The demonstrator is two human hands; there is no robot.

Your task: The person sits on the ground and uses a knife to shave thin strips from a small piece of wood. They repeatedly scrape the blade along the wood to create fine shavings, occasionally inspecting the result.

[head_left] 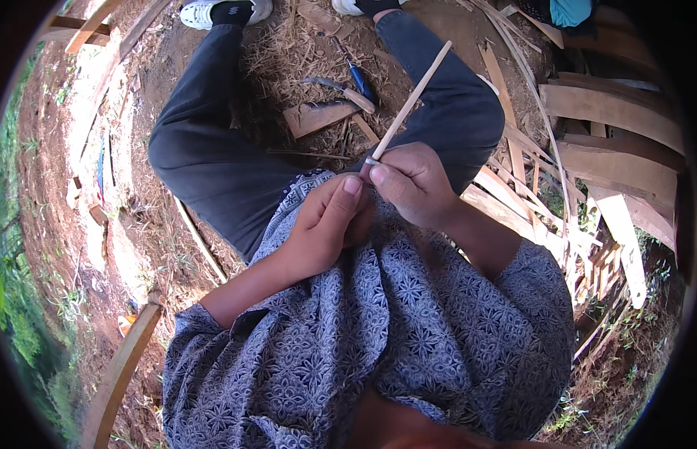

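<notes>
A thin, pale wooden stick (414,97) slants up and to the right over my right thigh. My right hand (419,183) pinches its lower end between thumb and fingers, where a small light-coloured bit shows. Close beside it, almost touching, my left hand (326,217) is closed with the thumb laid on top; whatever it holds is hidden. Between my legs on the ground lie a curved blade with a wooden handle (358,99), a tool with a blue handle (360,81) and a flat piece of wood (318,117).
Wood shavings (288,56) litter the ground between my feet. Stacked curved planks (618,112) and loose wooden strips (513,176) lie to the right. A curved timber (124,374) stands at lower left, and green plants (19,322) grow along the left edge.
</notes>
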